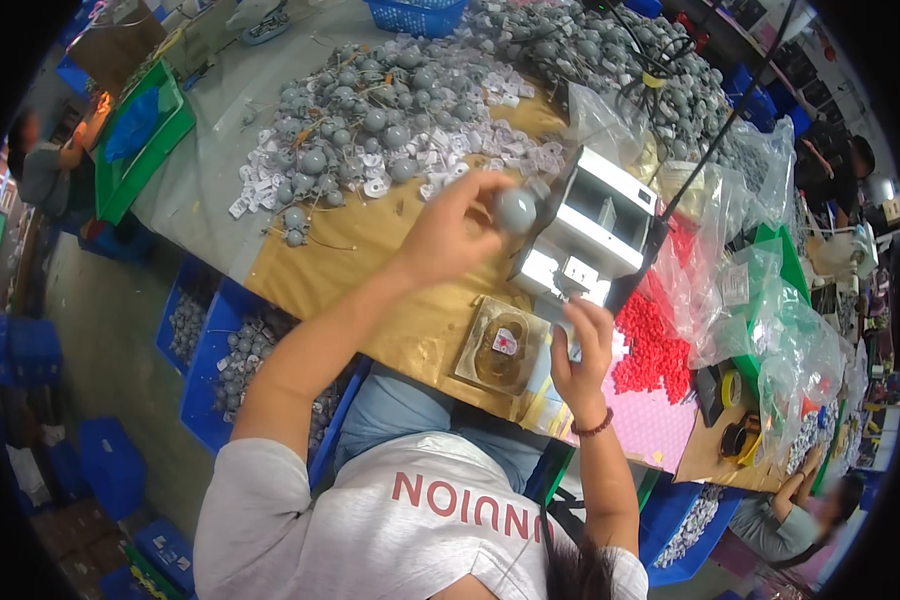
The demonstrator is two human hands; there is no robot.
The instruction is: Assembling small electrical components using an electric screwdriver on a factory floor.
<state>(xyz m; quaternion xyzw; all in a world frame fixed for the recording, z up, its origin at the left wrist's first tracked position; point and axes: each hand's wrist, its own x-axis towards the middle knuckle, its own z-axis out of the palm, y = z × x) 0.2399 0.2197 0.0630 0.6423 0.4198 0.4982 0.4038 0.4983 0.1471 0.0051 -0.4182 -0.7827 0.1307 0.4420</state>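
Spreading over the tan-covered table (420,340), grey globes (370,120); blue bins (198,375) below.

view: head-worn left fisheye | faces: down | range: close above worktable (305,262), wide

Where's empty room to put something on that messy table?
On the grey sheet, between the green tray and ball heap; the brown paper, between heap and left forearm; the pink sheet, below the red pieces. Crowded: far right and around the plastic bags.
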